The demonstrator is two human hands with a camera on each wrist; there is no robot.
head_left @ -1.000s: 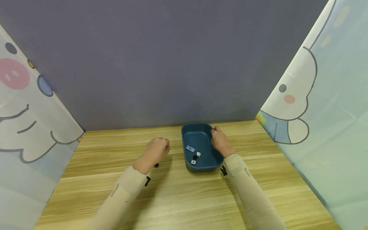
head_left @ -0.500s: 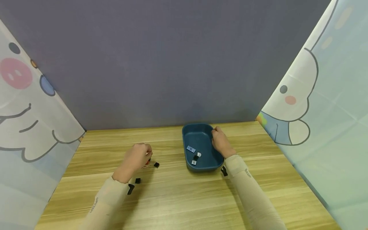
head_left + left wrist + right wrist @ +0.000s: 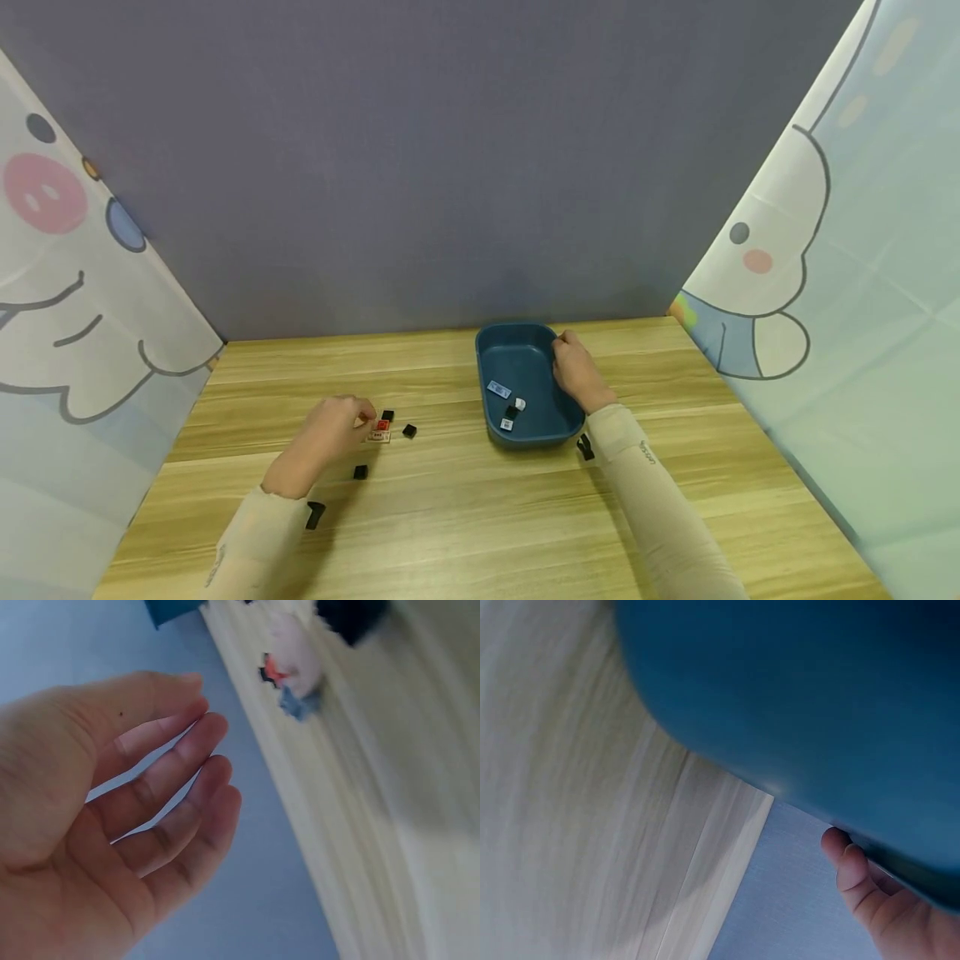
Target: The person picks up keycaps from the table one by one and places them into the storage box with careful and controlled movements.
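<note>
My right hand (image 3: 576,372) grips the right rim of a dark blue plastic tub (image 3: 517,358). In the right wrist view its fingers (image 3: 853,868) pinch the tub's edge. My left hand (image 3: 330,433) is over the left part of the table, beside a small cluster of a red piece (image 3: 383,425) and a pale printed piece (image 3: 379,437). Seen in the left wrist view, the left fingers (image 3: 180,761) are loosely bent with nothing between them. Inside the tub lie a blue printed strip (image 3: 498,389), a white piece (image 3: 520,404), a black piece (image 3: 512,412) and a pale printed piece (image 3: 507,424).
Small black blocks lie around the left hand: one block (image 3: 387,415) behind the red piece, another block (image 3: 409,431) to its right, a third block (image 3: 361,472) nearer the front. The wooden table (image 3: 480,517) ends at a grey back panel (image 3: 450,167).
My left hand has moved left and towards me, away from the tub, uncovering the red and pale pieces and black blocks. My right hand keeps its grip on the tub.
</note>
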